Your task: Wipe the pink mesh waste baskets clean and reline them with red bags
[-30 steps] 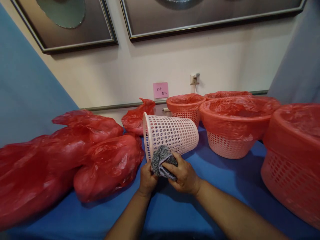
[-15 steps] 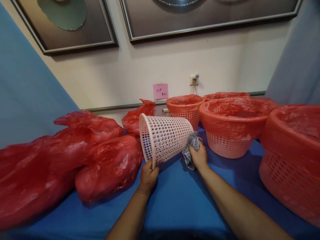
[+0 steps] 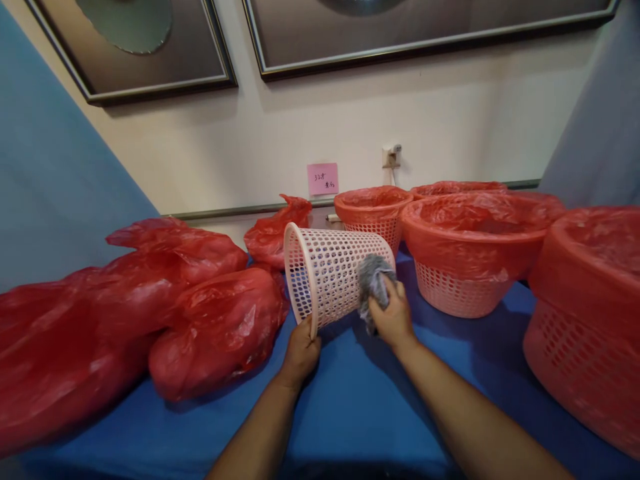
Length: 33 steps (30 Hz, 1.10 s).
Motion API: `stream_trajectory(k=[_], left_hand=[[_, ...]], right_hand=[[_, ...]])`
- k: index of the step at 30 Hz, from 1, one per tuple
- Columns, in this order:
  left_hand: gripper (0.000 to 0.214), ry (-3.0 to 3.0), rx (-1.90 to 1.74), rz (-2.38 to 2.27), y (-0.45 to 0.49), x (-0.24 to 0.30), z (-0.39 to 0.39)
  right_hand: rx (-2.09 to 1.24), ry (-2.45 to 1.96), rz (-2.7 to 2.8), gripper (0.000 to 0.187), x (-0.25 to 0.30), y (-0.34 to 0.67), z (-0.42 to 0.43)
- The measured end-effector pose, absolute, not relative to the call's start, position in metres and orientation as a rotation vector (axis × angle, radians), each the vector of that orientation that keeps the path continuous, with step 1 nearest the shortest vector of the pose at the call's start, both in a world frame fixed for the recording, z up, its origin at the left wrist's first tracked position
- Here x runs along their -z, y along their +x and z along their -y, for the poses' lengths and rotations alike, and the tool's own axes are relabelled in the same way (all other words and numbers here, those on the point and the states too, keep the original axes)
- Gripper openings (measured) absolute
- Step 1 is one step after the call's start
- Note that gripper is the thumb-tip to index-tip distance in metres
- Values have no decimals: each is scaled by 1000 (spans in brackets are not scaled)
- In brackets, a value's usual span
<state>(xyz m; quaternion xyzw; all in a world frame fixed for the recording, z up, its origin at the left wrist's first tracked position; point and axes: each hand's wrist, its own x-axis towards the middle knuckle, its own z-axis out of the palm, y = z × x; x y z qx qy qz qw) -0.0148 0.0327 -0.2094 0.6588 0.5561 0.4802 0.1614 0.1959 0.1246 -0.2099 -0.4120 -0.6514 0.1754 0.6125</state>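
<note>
A pale pink perforated basket (image 3: 330, 277) lies on its side over the blue table (image 3: 350, 413), its open mouth turned to the left. My left hand (image 3: 301, 353) is closed on the lower part of its rim. My right hand (image 3: 393, 317) grips a crumpled grey cloth (image 3: 373, 283) and presses it against the basket's outer wall near the bottom end.
Several red plastic bags (image 3: 150, 300) are heaped on the left of the table. Several baskets lined with red bags (image 3: 470, 247) stand at the right and back. A wall with a pink note (image 3: 323, 179), a socket and framed pictures runs behind.
My right hand carried the grey cloth from the basket's rim to its bottom end, then back a little onto the side wall. My left hand stayed on the rim.
</note>
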Motion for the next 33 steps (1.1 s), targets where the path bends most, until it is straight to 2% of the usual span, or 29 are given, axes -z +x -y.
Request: stream_trajectory(k=[3, 6, 10, 13, 16, 21, 24, 27, 30, 33], left_hand=[[69, 1894, -1367, -1602, -19, 214, -35], [72, 1914, -1353, -1589, -20, 215, -36], [62, 1947, -1317, -1561, -16, 212, -37], [39, 1953, -1271, -1499, -9, 206, -34], [23, 1898, -1277, -1504, -3, 200, -27], [25, 1727, -1526, -1580, 0, 199, -17], [25, 1640, -1570, -1582, -2, 204, -19], [30, 1539, -1604, -1562, -6, 209, -23], [32, 1529, -1599, -1529, -9, 210, -26], [37, 1555, -1550, -1517, -9, 208, -26]], right_hand=[[-552, -1204, 1258, 54, 219, 205, -157], [-588, -1208, 1247, 55, 219, 201, -153], [-455, -855, 1543, 55, 206, 187, -105], [-393, -491, 1814, 59, 195, 183, -74], [-383, -348, 1882, 63, 189, 186, -63], [-357, -287, 1998, 64, 191, 188, -68], [-333, -442, 1900, 60, 196, 187, -79], [-364, -824, 1589, 54, 201, 193, -106], [-487, -1161, 1309, 56, 206, 205, -138], [-619, -1268, 1194, 59, 211, 210, -155]])
